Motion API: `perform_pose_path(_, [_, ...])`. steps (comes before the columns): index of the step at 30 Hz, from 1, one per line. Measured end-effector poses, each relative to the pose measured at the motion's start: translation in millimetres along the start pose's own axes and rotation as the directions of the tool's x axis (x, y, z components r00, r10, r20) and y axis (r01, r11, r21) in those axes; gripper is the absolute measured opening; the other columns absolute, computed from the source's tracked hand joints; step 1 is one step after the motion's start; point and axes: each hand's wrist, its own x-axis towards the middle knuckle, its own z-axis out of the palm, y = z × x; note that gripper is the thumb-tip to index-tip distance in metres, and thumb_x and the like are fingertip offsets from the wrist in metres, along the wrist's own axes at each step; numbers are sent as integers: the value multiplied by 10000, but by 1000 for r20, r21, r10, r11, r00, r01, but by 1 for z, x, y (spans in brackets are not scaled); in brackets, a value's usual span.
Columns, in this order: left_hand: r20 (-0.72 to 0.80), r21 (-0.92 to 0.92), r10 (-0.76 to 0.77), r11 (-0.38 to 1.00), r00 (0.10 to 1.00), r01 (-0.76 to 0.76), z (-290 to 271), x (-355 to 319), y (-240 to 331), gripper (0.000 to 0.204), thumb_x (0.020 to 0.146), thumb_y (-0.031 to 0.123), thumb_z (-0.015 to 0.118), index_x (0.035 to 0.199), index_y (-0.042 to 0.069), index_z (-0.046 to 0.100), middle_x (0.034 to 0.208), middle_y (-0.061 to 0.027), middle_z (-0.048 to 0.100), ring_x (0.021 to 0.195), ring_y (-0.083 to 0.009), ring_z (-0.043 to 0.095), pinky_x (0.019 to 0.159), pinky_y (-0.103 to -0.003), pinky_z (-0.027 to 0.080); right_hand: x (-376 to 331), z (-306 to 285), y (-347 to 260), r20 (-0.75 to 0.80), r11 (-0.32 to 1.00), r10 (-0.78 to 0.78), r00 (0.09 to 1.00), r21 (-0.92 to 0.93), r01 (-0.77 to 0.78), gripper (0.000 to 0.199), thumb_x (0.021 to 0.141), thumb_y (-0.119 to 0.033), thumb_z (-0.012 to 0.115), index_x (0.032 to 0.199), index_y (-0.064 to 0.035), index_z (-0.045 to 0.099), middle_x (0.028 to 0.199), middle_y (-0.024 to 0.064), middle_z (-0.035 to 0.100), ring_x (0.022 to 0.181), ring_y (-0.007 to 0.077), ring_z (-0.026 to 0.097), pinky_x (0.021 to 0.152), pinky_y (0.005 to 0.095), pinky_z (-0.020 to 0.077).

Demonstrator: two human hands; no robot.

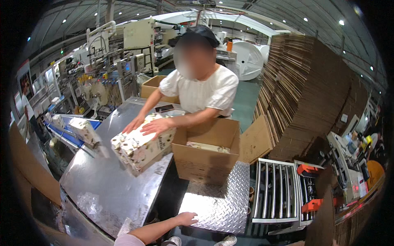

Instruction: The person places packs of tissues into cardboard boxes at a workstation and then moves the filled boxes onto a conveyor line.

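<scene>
My left hand (pixel 187 218) rests with loose fingers on the near edge of a steel diamond plate (pixel 217 205); it holds nothing. My right hand is out of view. Across from me a co-worker in a white shirt and dark cap has both hands (pixel 147 125) on a plastic-wrapped pack of white rolls (pixel 141 147). The pack lies tilted at the edge of a steel table (pixel 106 184). Right beside it, on the diamond plate, stands an open cardboard box (pixel 207 158) with a flat pack inside.
A second wrapped pack (pixel 84 130) sits on a blue conveyor at the left, with packing machines behind. A tall stack of flat cardboard (pixel 308 94) fills the right. A roller rack (pixel 277 190) adjoins the diamond plate. Crumpled plastic film (pixel 88 201) lies on the table.
</scene>
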Motion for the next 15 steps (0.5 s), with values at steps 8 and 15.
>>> perform_pose_path(8, [-592,527,665,747,456,-406,-187,-164,146,648,798,405,621,1315,76,409,1299,-188,423,1142,-317,469,925,-422,395,-88,-211,-314,140,520,-829,542,-167,838,381,841,-208,549,1218,-159,524,848,185,645,762,323,637,672,421,508])
perform_pose_path(15, [-583,423,306,905,752,-41,-211,-116,103,592,817,456,565,1258,75,465,944,-123,615,761,-293,623,652,-393,484,56,-113,-442,-584,365,-769,260,-67,929,664,742,-360,677,1272,-36,441,1085,179,598,1019,327,556,904,449,412])
